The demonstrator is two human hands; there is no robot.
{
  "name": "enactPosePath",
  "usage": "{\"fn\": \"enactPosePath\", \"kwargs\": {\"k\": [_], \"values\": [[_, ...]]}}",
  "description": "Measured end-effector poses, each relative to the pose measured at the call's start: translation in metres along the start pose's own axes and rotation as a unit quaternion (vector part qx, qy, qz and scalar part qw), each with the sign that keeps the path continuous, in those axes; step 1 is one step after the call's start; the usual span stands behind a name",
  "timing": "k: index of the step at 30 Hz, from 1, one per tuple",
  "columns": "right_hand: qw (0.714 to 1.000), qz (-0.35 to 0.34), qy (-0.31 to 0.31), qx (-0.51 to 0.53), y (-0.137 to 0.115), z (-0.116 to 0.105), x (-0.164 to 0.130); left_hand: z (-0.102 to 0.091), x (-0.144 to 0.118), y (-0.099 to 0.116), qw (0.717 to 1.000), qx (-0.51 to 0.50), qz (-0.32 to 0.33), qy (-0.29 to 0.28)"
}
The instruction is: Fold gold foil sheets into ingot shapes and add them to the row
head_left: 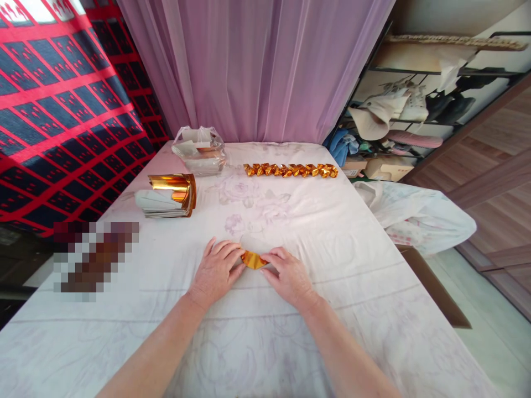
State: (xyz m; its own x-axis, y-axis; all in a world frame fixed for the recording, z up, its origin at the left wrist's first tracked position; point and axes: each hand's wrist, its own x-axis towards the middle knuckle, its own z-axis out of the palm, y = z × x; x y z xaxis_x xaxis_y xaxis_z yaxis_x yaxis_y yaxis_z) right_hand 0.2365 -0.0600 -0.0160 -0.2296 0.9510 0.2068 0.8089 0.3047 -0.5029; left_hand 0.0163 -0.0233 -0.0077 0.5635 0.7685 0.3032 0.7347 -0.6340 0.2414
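Fingers (232, 251) of left hand (215, 271) and right hand (288, 273) pressed together on one small shiny gold foil piece (253, 259), folded flat, one row of folded pieces (290, 170), one foil stack (170, 194).

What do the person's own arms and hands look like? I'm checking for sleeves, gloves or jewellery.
Both forearms are bare, with no sleeves in view. The left hand and right hand wear no gloves; no rings, watch or bracelets show on either.
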Motion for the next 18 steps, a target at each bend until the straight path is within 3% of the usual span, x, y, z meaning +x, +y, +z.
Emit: {"fn": "enactPosePath", "kwargs": {"k": [8,18], "values": [[1.000,-0.017,0.000,-0.010,0.0044,0.0019,0.0007,0.0014,-0.0009,0.0001,1.000,-0.006,0.006,0.030],[0.999,-0.042,0.028,-0.020,0.0049,0.0036,-0.0023,0.0008,-0.0021,-0.0011,0.999,-0.029,0.016,0.011]]}}
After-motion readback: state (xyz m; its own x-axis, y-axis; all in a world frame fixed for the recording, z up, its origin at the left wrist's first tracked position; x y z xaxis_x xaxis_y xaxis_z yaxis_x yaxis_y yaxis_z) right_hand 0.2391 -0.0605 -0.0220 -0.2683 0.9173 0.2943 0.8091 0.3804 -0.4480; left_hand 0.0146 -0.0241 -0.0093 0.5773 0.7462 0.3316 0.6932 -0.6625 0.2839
